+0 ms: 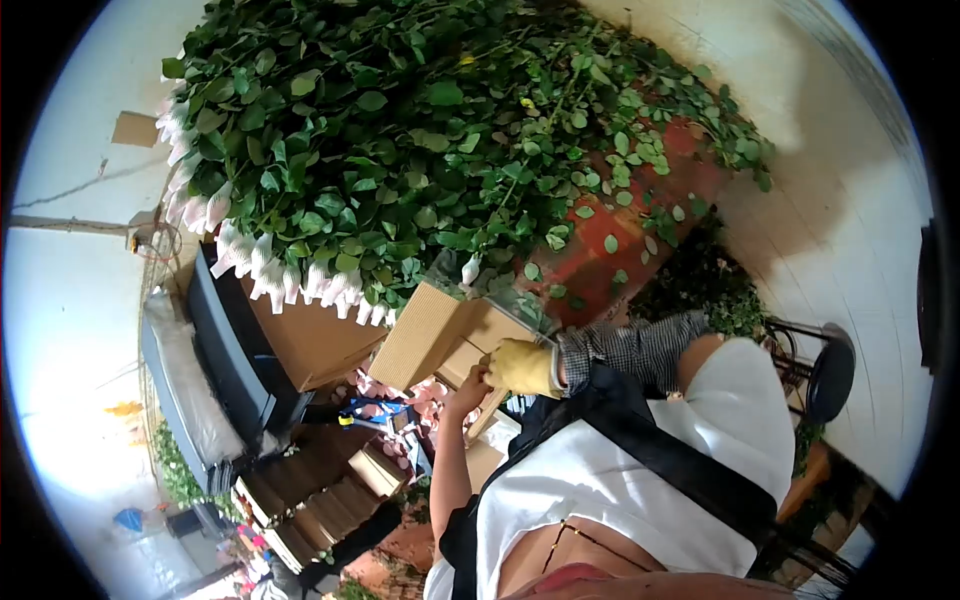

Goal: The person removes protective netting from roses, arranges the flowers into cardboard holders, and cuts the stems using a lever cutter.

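Note:
My bare left hand [468, 390] has its fingers closed and meets the fingertips of my right hand [520, 367], which wears a yellow glove. Both look pinched together; whatever lies between them, if anything, is too small to make out. A checked sleeve covers my right forearm. Just beyond the hands stands a piece of corrugated cardboard [425, 335] on the work surface. Behind it lies a large heap of leafy rose stems [400, 150], their blooms [265, 275] in pale sleeves along the left edge. One wrapped rose bloom [470, 270] sits close to the cardboard.
Pink scraps [430, 400] and a blue tool with yellow ends [375, 408] lie left of my hands. Stacked cardboard pieces [320, 515] and a dark bin-like container [235, 350] stand further left. A round black stool [830, 380] is at right, near a red patterned surface [620, 240].

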Demonstrator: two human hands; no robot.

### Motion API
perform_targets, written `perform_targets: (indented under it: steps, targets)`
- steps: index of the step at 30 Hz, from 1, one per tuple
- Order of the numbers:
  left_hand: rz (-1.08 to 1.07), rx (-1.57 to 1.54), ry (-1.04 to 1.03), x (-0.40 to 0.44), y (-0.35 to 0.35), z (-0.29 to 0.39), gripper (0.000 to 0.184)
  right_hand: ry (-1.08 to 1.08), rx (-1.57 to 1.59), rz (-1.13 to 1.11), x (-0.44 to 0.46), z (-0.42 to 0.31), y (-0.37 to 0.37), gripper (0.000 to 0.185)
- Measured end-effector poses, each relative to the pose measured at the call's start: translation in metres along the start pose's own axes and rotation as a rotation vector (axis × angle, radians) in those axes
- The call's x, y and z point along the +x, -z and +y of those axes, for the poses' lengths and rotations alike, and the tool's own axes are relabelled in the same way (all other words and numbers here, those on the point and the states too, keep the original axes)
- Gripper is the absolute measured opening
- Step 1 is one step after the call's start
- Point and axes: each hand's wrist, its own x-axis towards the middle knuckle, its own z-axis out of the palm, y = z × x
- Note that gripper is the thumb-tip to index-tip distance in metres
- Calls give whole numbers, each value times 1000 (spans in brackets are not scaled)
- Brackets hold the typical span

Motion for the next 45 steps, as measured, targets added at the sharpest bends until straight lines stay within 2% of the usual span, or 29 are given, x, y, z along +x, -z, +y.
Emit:
perform_targets:
  steps: [1, 2, 3, 4, 5, 6, 7, 8, 9, 10, 11, 12, 14, 18, 20, 22, 24, 26, 27, 29, 30, 32, 35, 37, 38, 40, 42, 43, 45]
  targets:
    - [18, -8, 28, 5, -6, -15, 44, 206, 226, 76, -24, 11, 43, 46]
    - [27, -37, -200, 12, -11, -48, 43, 449, 606, 181, -27, 30, 45, 53]
    - [37, -56, -439, 16, -12, -65, 43, 547, 1134, 186, -28, 40, 51, 40]
    - [94, -10, -334, -2, -7, -15, 39, 602, 1134, 138, -42, 66, 101, 43]
    - [28, -207, -137, -1, -6, -20, 37, 505, 1220, 454, -48, 90, 110, 40]
    - [-38, -408, 59, 1, -7, -27, 35, 68, 1119, 576, -69, 113, 145, 42]
    - [-47, -366, 21, 1, -6, -28, 34, -107, 808, 716, -70, 151, 158, 48]
    - [-17, -386, 18, -2, -8, -24, 33, -377, 9, 720, -58, 200, 156, 46]
    - [-1, -359, -2, -2, -9, -21, 33, -650, -456, 622, -55, 236, 147, 37]
    - [12, -333, -24, -2, -9, -20, 32, -698, -412, 532, -46, 276, 130, 31]
    - [-7, -288, 0, 3, -11, -29, 31, -618, -439, 273, -52, 301, 133, 28]
    - [0, -274, 4, 3, -11, -29, 33, -622, -437, 268, -54, 301, 135, 28]
    - [30, -288, 45, -2, -9, -18, 35, -508, -289, 540, -55, 299, 154, 22]
    - [40, -388, -36, 0, -11, -26, 35, -529, -286, 519, -88, 223, 201, 28]
    - [-3, -548, 79, -1, 0, -25, 37, -553, -280, 512, -106, 178, 213, 32]
    - [-69, -745, 164, 4, 10, -34, 45, -299, -104, 484, -107, 178, 137, 28]
    - [-127, -805, 156, 5, 20, -35, 48, -168, 91, 544, -107, 165, 77, 22]
    - [-202, -944, 181, 2, 25, -31, 56, -210, -42, 192, -99, 177, 5, 21]
    - [-186, -839, 182, -1, 24, -22, 51, -214, -81, 45, -101, 181, -21, 23]
    - [-47, -417, -26, -16, 14, -2, 39, -247, 76, -72, -111, 175, 9, 36]
    - [46, -244, -21, -24, 1, 13, 34, -270, 310, -5, -110, 180, 25, 46]
    - [121, -198, -120, -14, -19, -9, 36, -167, 863, 444, -114, 186, 67, 42]
    - [198, -245, -120, -10, -28, -4, 33, -566, 483, 666, -85, 263, 102, 32]
    - [228, -293, 15, -20, -23, 13, 33, -812, -44, 585, -71, 320, 103, 29]
    - [237, -286, 20, -21, -21, 11, 33, -872, -442, 361, -77, 338, 100, 28]
    - [288, -193, 79, -22, -13, 4, 38, -745, -470, 452, -81, 362, 84, 21]
    - [346, -140, 76, -16, -12, -6, 43, -722, -503, 207, -81, 361, 104, 20]
    - [358, -158, 67, -14, -13, -9, 42, -739, -346, 353, -83, 370, 92, 20]
    - [340, -168, 108, -20, -15, -4, 42, -614, -338, 570, -106, 364, 81, 20]
